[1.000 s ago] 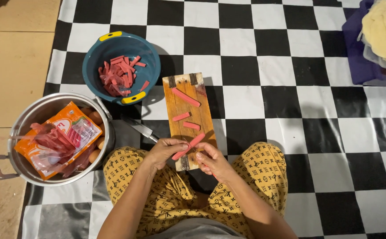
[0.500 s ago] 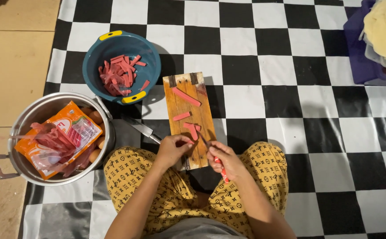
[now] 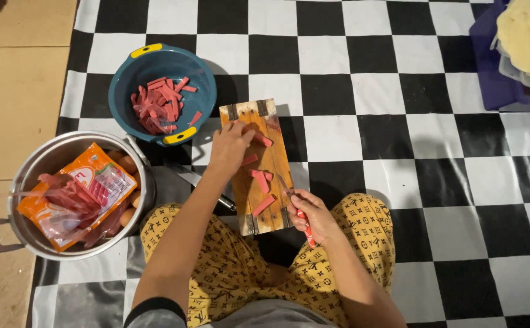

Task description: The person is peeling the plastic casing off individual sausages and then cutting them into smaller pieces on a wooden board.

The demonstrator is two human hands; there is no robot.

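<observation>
Grip: right hand – knife (blade unclear); left hand on sausage pcs.

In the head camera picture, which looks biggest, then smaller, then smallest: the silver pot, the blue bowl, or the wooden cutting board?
1. Silver pot
2. Blue bowl
3. Wooden cutting board, narrower, though about as long as the bowl is wide.

Steel pot of opened orange packets, second knife, checkered mat, purple tub.

bowl behind pot, cutting board right
</observation>
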